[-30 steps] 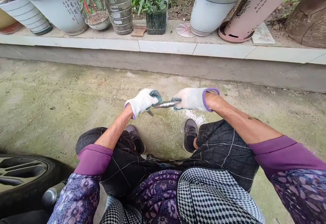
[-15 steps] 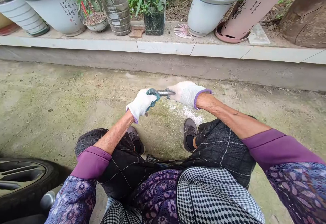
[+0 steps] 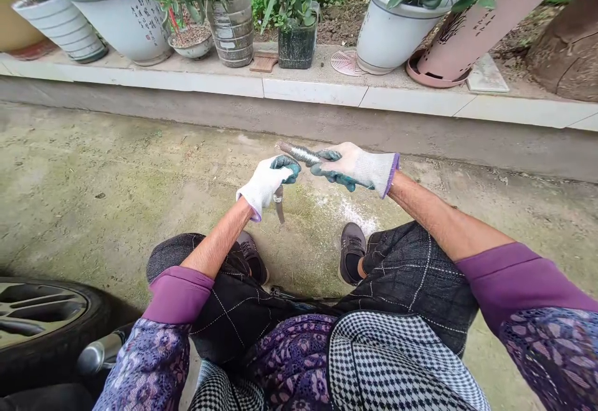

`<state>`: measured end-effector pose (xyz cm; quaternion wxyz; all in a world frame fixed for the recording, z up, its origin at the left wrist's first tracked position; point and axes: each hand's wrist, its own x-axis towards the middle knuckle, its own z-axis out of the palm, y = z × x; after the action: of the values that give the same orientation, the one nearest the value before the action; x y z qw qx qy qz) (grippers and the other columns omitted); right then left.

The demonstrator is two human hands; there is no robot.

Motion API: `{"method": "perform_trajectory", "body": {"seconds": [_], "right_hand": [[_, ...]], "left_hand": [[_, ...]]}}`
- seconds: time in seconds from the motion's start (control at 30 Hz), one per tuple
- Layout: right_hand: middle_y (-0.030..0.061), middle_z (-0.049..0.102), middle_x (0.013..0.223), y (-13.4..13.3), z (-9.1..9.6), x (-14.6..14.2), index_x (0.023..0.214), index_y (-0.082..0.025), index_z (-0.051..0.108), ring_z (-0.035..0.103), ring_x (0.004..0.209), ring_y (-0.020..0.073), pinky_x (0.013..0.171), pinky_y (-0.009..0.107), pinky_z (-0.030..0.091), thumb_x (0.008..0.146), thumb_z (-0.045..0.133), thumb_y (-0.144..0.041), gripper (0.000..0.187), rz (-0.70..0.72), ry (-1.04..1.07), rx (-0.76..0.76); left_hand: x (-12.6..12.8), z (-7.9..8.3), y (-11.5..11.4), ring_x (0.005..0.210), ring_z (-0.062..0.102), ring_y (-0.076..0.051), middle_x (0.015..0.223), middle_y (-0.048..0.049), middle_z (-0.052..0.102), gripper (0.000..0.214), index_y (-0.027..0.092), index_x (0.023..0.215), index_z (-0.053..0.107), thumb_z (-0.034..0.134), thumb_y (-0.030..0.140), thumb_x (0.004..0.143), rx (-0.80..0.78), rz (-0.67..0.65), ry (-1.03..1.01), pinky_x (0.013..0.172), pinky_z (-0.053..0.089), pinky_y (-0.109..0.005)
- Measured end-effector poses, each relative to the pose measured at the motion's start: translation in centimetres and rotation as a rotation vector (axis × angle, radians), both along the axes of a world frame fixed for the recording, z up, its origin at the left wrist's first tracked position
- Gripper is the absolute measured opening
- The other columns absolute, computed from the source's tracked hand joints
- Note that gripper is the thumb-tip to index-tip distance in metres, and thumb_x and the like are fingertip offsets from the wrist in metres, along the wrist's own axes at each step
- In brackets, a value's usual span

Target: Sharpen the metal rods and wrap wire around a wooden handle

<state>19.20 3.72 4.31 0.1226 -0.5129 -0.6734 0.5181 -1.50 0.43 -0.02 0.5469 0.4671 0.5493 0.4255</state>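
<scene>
My right hand [image 3: 343, 165], in a white glove with a green coated palm and purple cuff, is closed around a brown stick wrapped in silvery ribbed wire [image 3: 303, 153]. The stick's bare brown end points up and left, above my left hand. My left hand [image 3: 273, 177], gloved the same way, has its fingers curled shut. Below it a short brown stick end [image 3: 279, 207] with a pale band hangs down. Whether the two stick parts join is hidden by the left glove.
White powder [image 3: 350, 212] lies on the concrete ground near my right shoe [image 3: 352, 249]. Ahead runs a tiled ledge [image 3: 313, 92] with several potted plants, including a white pot [image 3: 392, 34]. A car wheel [image 3: 42, 324] stands at lower left.
My right hand has turned and risen slightly, bringing the wire-wrapped stick up and over my left hand. More of the stick shows, and a brown end now appears below my left hand.
</scene>
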Motion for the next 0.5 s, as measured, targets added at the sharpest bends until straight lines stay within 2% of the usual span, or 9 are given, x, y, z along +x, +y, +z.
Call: {"method": "perform_trajectory", "body": {"seconds": [0.1,0.17,0.23,0.37,0.43,0.5], "right_hand": [[-0.0052,0.052,0.057,0.1,-0.3,-0.1,0.099,-0.016,0.07,0.038,0.039,0.0066,0.031,0.021,0.033,0.086,0.074,-0.033,0.022,-0.077,0.147,-0.098],[-0.0051,0.053,0.058,0.3,-0.4,-0.2,0.095,-0.015,0.068,0.039,0.039,0.0063,0.032,0.021,0.035,0.086,0.074,-0.029,0.017,-0.13,0.217,-0.11],[-0.0048,0.054,0.059,0.3,-0.4,-0.6,0.092,-0.015,0.066,0.041,0.04,0.0064,0.033,0.021,0.038,0.087,0.071,-0.024,0.012,-0.159,0.251,-0.097],[-0.004,0.055,0.062,-0.2,-1.3,-2.3,0.087,-0.017,0.062,0.045,0.042,0.0074,0.036,0.022,0.041,0.088,0.064,-0.018,0.003,-0.161,0.162,-0.034],[-0.0025,0.059,0.067,-0.8,-2.4,-3.5,0.087,-0.018,0.059,0.049,0.046,0.0084,0.041,0.022,0.043,0.088,0.063,-0.018,0.004,-0.133,0.065,0.05],[-0.0001,0.065,0.076,-1.4,-3.3,-4.6,0.093,-0.019,0.06,0.055,0.056,0.0106,0.048,0.023,0.046,0.084,0.069,-0.019,0.012,-0.091,-0.015,0.18]], "left_hand": [[-0.7,-1.3,0.7,0.083,0.063,-0.011,0.088,-0.0025,0.073,0.012,0.015,0.084,0.072,0.068,0.01,0.075,0.173,0.06,0.173,0.083,0.052,-0.024],[-1.1,-1.5,0.7,0.088,0.065,-0.013,0.095,-0.0031,0.074,0.016,0.017,0.09,0.074,0.068,0.014,0.075,0.224,0.125,0.242,0.083,0.052,-0.024],[-1.0,-0.9,0.4,0.082,0.065,-0.013,0.092,-0.0033,0.074,0.018,0.017,0.093,0.073,0.068,0.018,0.076,0.173,0.14,0.192,0.078,0.052,-0.024],[0.5,0.8,-0.2,0.067,0.065,-0.011,0.084,-0.003,0.072,0.021,0.016,0.098,0.069,0.069,0.025,0.078,-0.027,0.054,-0.044,0.067,0.053,-0.025],[1.4,1.2,-0.2,0.065,0.064,-0.011,0.083,-0.002,0.071,0.022,0.015,0.096,0.068,0.072,0.027,0.078,-0.084,0.038,-0.103,0.065,0.054,-0.025],[2.0,1.3,0.2,0.06,0.061,-0.009,0.075,0.001,0.068,0.019,0.015,0.088,0.065,0.075,0.026,0.076,-0.111,0.094,-0.123,0.061,0.052,-0.023]]}}
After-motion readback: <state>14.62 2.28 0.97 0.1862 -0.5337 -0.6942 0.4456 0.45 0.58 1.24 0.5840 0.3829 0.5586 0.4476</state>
